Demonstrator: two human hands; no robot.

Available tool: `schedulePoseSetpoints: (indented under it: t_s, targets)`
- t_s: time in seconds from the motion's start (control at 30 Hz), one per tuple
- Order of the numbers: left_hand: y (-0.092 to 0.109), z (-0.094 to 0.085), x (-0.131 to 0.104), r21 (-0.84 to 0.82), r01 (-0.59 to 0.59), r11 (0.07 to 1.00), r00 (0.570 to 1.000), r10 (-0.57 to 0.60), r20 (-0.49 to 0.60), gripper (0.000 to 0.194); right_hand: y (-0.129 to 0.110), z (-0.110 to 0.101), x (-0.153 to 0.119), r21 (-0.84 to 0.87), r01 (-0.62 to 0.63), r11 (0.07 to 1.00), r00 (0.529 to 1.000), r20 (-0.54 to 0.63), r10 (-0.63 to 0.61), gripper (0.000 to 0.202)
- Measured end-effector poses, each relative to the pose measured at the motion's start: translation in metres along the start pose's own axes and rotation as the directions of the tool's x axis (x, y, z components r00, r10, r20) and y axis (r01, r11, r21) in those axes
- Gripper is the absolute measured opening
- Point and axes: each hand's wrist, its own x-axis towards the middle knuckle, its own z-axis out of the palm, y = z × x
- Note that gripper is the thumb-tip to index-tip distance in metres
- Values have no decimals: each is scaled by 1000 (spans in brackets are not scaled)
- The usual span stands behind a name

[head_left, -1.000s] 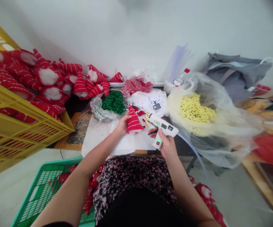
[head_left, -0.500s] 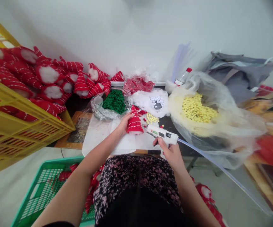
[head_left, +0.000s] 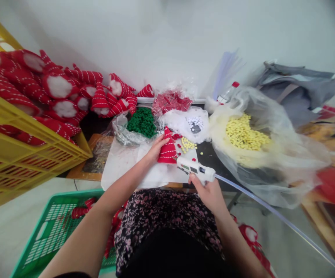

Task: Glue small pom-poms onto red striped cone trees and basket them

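A red cone hat with white stitched stripes (head_left: 167, 150) stands over the white paper (head_left: 123, 162), its tip up, with my left hand (head_left: 157, 148) closed on its left side. My right hand (head_left: 208, 190) grips a white glue gun (head_left: 196, 168), whose nozzle points left at the hat's lower right edge. A long clear glue stick (head_left: 251, 195) runs out of the gun's back toward the lower right. Just behind the hat lie small yellow pompoms (head_left: 188, 144) and a few red ones. Whether the nozzle touches the hat is too small to tell.
Green pompoms (head_left: 141, 122), a red bundle (head_left: 171, 102) and white pompoms (head_left: 194, 124) line the table's back. A bag of yellow pompoms (head_left: 247, 135) sits right. Yellow crate (head_left: 25, 150) and many red hats (head_left: 58, 85) are left; a green basket (head_left: 47, 231) is below.
The glue gun has moved left and its nozzle is now closer to the hat's lower right edge. The hat is turned slightly in my left hand.
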Motion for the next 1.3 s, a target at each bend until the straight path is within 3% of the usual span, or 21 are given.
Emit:
schedulePoseSetpoints:
  t_s: [0.8, 1.0, 1.2, 1.3]
  targets:
    - [-6, -4, 6, -11, -14, 1000, 999, 14, -31, 49, 10, 3, -6, -47, -3, 999, 1000, -26, 2, 37]
    - [-5, -6, 8, -24, 28, 999, 998, -29, -61, 50, 19, -7, -7, -102, -40, 994, 995, -100, 29, 33]
    - [-1, -4, 7, -94, 54, 994, 997, -60, -55, 44, 23, -12, -2, 83, -63, 995, 995, -71, 69, 30]
    - [-2, -4, 7, -91, 48, 995, 998, -53, -45, 42, 20, -7, 2, 90, -34, 995, 997, -66, 40, 32]
